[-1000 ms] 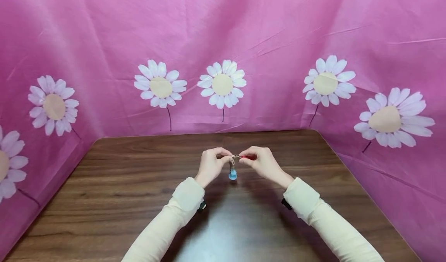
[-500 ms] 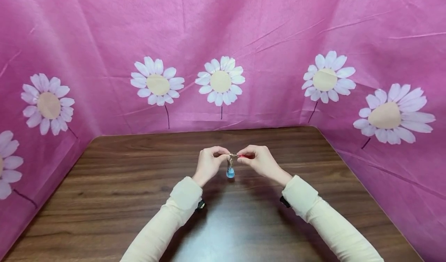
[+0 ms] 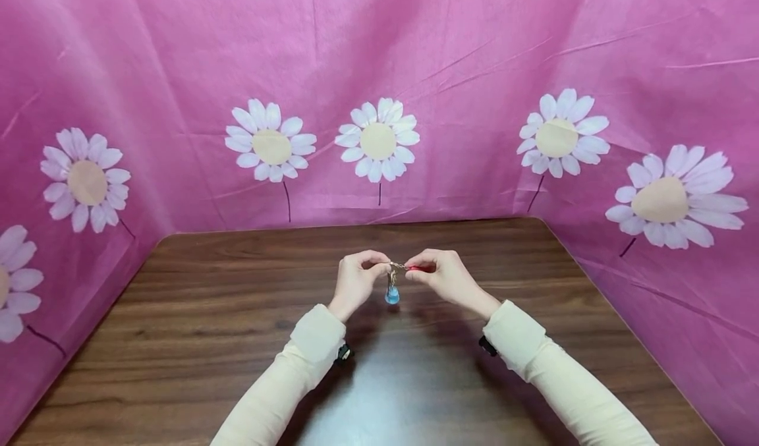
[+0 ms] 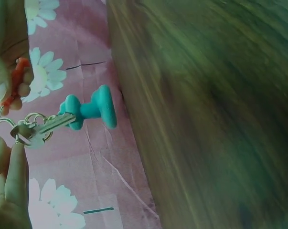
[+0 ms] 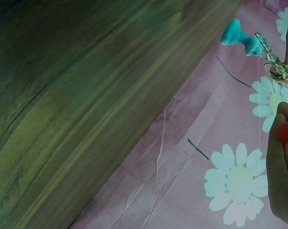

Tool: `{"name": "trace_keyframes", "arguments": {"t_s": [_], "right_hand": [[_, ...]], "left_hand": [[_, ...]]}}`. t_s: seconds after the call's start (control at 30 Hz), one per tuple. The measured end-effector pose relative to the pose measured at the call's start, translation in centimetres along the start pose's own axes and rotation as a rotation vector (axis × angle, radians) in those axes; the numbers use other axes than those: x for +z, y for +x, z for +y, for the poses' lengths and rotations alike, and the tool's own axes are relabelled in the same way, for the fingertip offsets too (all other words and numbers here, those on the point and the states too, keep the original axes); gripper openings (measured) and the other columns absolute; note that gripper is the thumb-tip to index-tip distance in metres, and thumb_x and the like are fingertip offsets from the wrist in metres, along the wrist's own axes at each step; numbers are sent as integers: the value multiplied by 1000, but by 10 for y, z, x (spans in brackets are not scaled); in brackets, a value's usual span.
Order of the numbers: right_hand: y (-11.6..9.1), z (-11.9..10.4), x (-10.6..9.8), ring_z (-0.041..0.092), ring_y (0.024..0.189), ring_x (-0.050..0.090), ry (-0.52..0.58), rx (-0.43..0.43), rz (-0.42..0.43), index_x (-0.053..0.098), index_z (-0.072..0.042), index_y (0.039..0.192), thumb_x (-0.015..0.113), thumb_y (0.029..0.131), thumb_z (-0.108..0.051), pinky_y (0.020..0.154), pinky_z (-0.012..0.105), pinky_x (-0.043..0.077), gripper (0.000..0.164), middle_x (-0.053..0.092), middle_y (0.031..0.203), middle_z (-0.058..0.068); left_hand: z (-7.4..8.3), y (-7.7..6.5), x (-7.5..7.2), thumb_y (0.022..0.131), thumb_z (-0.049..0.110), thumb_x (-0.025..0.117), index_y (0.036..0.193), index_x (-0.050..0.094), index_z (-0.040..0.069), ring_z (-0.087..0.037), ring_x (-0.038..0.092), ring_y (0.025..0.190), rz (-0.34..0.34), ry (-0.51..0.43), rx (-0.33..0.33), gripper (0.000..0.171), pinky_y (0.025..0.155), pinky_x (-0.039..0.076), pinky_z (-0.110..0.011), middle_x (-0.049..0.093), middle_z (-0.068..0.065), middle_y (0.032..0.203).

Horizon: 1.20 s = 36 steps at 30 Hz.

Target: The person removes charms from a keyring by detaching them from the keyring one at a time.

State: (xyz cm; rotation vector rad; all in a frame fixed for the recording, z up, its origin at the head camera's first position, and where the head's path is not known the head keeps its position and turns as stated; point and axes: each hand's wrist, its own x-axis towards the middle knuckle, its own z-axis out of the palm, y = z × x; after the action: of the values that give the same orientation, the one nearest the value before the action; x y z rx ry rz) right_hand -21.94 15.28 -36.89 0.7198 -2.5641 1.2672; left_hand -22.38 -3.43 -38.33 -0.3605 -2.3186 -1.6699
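Above the table, my left hand (image 3: 354,280) pinches a gold-coloured key ring (image 4: 1,122) between thumb and fingertips. A silver key (image 4: 58,123) hangs from it, along with a turquoise-blue charm (image 3: 392,295) on a short chain. The charm has a wide, rounded base and a narrow middle. Facing it, my right hand (image 3: 441,275) pinches a small red charm (image 4: 18,78), which links to the ring by a short metal chain. Fingers cover much of the red charm, so its full shape is hidden.
The brown wood-grain table (image 3: 178,327) lies below both hands. A pink cloth (image 3: 462,51) printed with white daisies surrounds its back and sides. Dark wrist devices (image 3: 344,352) sit under the cream sleeves (image 3: 320,331).
The left hand has shifted slightly left, and the gap between the hands is a little wider than a second ago. The blue charm has swung slightly left. Both pinches stay the same.
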Motion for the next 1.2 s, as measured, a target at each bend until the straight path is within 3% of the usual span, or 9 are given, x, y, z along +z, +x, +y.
{"name": "trace_keyframes", "arguments": {"t_s": [0.33,0.5,0.7,0.9,1.07,1.2], "right_hand": [[6,-2,-3,9,70,62,38,91,-10,71,-6,90,74,75,-11,60,21,50,16,70,81,5],[11,-6,-7,10,71,62,140,168,-30,69,-3,90,72,77,-13,61,21,49,17,69,79,6],[12,-12,-9,7,63,56,240,241,-60,67,1,94,71,78,-14,57,28,49,22,67,80,9],[10,-13,-6,5,63,56,320,294,-82,66,3,98,70,79,-14,60,26,49,26,67,78,2],[11,-12,-4,7,65,57,337,292,-83,65,5,99,70,79,-13,61,26,49,27,68,77,-1],[13,-12,-5,6,66,58,335,284,-87,65,5,100,70,79,-14,61,27,49,28,68,79,2]], "left_hand": [[3,3,-1,78,-2,68,87,66,-8,-4,61,65,-16,-281,-171,11,67,54,-24,67,-10,75],[4,1,-1,78,1,68,87,65,-6,-5,57,65,-46,-198,-124,11,62,49,-19,66,-13,77],[2,0,5,80,1,65,97,64,-4,-20,63,73,-118,-196,-77,17,65,48,-19,67,-20,85],[2,-3,6,79,3,67,91,68,2,-24,65,77,-142,-83,-39,12,66,49,-22,69,-13,84],[4,-2,5,78,3,68,87,68,4,-17,67,78,-154,11,70,9,72,52,-28,70,-8,83],[9,-2,2,77,6,70,82,69,10,-11,66,74,-114,200,207,6,69,52,-24,69,-2,79]]}}
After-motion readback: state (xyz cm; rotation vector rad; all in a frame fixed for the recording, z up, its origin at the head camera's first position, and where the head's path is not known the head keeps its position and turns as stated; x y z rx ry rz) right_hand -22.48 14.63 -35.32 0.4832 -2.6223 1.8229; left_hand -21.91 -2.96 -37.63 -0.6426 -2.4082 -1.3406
